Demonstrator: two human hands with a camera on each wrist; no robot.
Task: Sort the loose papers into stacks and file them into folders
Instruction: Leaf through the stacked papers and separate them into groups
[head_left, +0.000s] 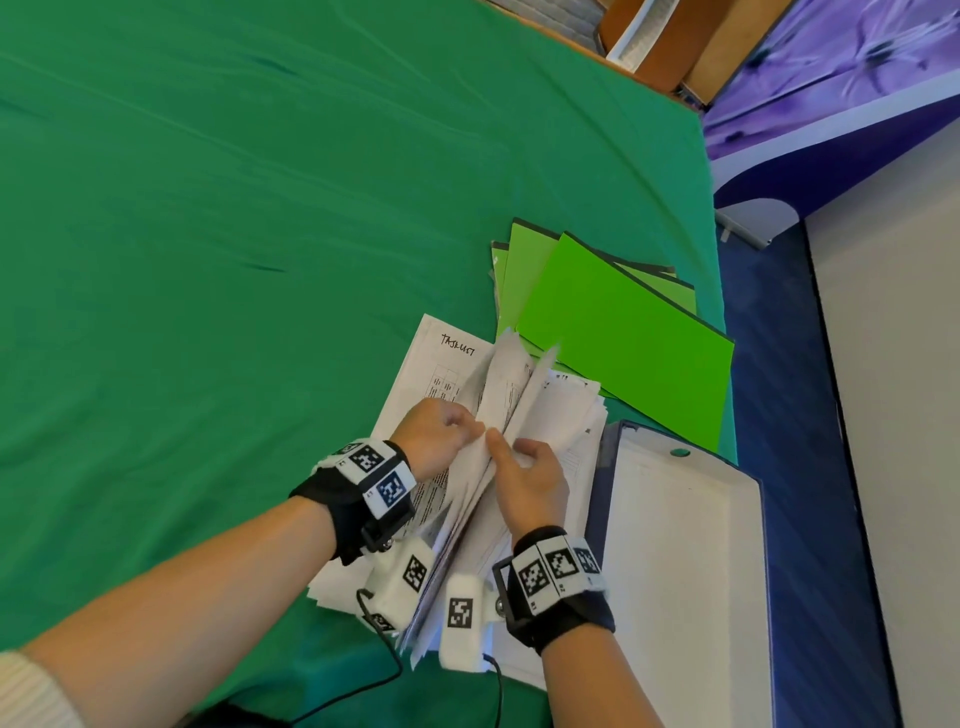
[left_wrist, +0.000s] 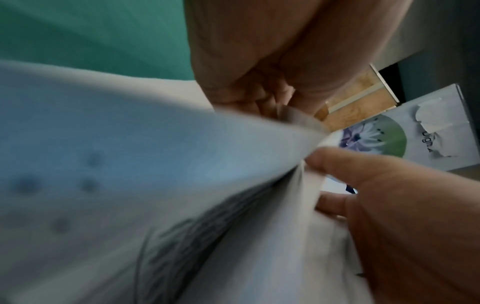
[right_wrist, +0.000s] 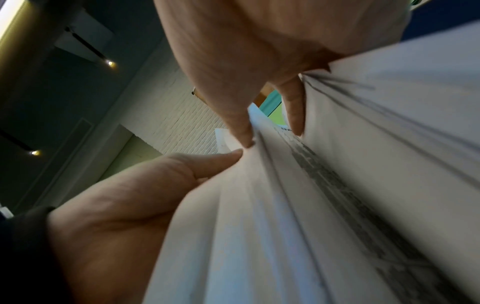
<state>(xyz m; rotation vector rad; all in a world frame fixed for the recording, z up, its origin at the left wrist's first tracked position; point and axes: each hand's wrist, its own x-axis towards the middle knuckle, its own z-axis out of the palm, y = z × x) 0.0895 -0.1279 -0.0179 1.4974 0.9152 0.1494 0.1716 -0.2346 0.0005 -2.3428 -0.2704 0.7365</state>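
A loose pile of white printed papers (head_left: 550, 415) lies on the green cloth near the table's right edge. Part of the pile is lifted and fanned upright between my hands. My left hand (head_left: 470, 423) pinches the raised sheets from the left with curled fingers (left_wrist: 262, 100). My right hand (head_left: 501, 449) holds the sheets from the right, thumb (left_wrist: 327, 160) on one side and fingers (right_wrist: 296, 115) slipped between the pages. Blurred printed sheets (right_wrist: 337, 185) fill both wrist views. Several bright green folders (head_left: 623, 332) lie overlapped just beyond the pile.
An open dark-blue box file (head_left: 685, 545) with a white inside sits right of the pile at the table's edge. A sheet with a handwritten heading (head_left: 457, 345) lies flat at the pile's far left. Green cloth (head_left: 234, 234) stretches left. Blue floor (head_left: 779, 389) lies on the right.
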